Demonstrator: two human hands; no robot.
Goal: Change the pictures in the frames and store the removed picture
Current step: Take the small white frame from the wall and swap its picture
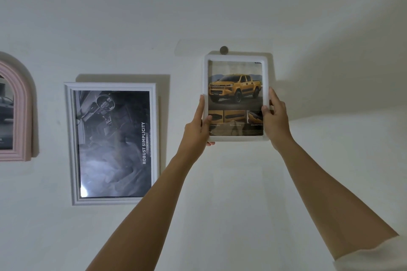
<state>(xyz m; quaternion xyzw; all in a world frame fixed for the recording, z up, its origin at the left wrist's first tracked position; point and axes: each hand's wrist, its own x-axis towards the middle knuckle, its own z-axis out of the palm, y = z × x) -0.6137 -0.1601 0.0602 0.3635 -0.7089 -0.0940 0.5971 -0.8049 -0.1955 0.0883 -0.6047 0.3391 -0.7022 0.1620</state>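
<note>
White wall (pixel 242 6), dim light, three frames hung in a row. Small white frame (pixel 235 57) with yellow pickup picture (pixel 235 90), upright against wall just under round hook (pixel 223 49). Left hand (pixel 197 126) grip clenched on lower left edge, thumb on glass; right hand (pixel 275 116) grip clenched on lower right edge. Step judged: hanging or unhanging at hook, which of the two not determinable. Next move: level lift, both sides together. Adjacent: large white frame (pixel 111 86) with dark interior print, well apart at left; pink arched frame (pixel 22 94) at far left edge. No obstruction visible.
</note>
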